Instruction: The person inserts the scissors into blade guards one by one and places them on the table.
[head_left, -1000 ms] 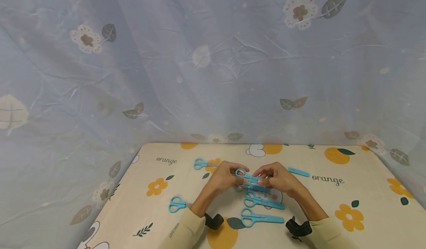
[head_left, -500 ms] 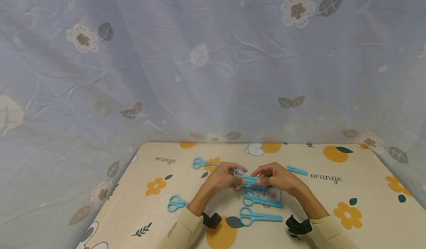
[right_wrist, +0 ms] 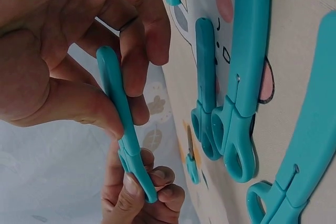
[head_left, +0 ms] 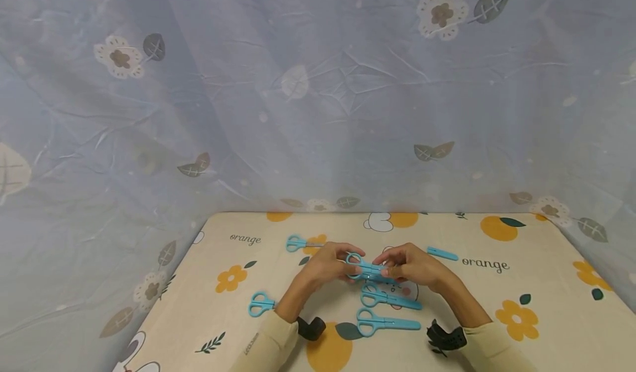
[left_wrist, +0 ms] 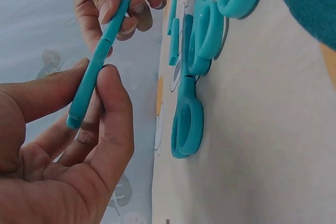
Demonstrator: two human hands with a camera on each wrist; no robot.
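Observation:
Between my hands is a pair of light blue scissors (head_left: pixel 354 268) with its blade end in a matching sheath (right_wrist: pixel 112 72), held above the table. My left hand (head_left: pixel 328 264) pinches the handle end between thumb and fingers. On the sheath end, my right hand (head_left: pixel 416 264) has its thumb and fingers pinched. Under the held pair lies another sheathed pair of scissors (right_wrist: pixel 206 72), partly hidden in the head view. Two more sheathed scissors, an upper pair (head_left: pixel 390 298) and a lower pair (head_left: pixel 390 323), lie nearer me with handles to the left.
Unsheathed scissors (head_left: pixel 296 243) lie at the back left, and another bare pair (head_left: pixel 260 304) lies by my left forearm, which hides its blades. A loose blue sheath (head_left: pixel 442 253) rests beyond my right hand. The patterned tablecloth (head_left: pixel 238 267) meets a hanging curtain (head_left: pixel 318 157) behind.
The held scissors have come slightly lower and now cover more of the sheathed pair beneath. Both hands keep their grip. The head view has shifted a little.

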